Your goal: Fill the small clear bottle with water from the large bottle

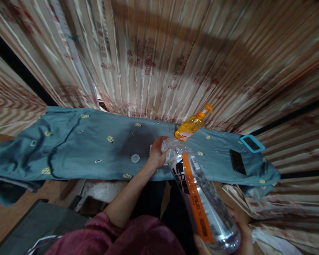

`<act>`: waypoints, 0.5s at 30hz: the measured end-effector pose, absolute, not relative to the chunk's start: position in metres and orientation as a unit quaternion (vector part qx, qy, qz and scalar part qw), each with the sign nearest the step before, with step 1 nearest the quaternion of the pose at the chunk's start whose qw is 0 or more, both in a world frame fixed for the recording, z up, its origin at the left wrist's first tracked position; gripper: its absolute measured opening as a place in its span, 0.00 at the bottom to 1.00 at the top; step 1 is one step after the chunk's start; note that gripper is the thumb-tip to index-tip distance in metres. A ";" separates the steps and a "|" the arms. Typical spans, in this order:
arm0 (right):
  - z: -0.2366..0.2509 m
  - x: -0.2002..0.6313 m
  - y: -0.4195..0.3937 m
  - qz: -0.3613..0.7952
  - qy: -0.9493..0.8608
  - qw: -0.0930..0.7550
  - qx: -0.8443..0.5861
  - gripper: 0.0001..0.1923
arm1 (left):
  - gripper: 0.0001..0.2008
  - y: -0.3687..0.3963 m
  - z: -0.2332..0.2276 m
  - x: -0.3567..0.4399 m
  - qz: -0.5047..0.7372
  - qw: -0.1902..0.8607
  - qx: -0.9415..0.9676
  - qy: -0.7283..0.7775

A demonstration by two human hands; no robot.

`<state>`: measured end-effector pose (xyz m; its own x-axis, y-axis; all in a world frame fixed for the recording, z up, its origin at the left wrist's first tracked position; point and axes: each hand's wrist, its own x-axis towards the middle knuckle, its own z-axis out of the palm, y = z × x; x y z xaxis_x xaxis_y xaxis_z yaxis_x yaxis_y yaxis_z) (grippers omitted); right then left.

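The right hand (239, 230) grips the base of a large clear plastic bottle with a black-and-orange label (202, 198), fingers wrapped around it, tilting its open neck toward the table draped in a blue-grey patterned cloth (82, 148). The left hand (157, 153) closes its fingers about the bottle's neck, while a small round whitish cap (135, 158) lies on the cloth just beside it. To handle this well, I judge the neck should be kept steady and raised, clear of the orange pump dispenser bottle (191, 124) and two phones (238, 162).
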<state>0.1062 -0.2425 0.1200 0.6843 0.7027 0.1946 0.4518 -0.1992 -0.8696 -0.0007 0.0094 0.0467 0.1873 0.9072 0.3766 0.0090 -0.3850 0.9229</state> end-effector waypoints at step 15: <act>0.107 0.120 -0.245 0.120 -0.408 0.510 -0.748 0.19 | 0.18 0.009 0.047 0.000 0.539 0.430 0.631 0.355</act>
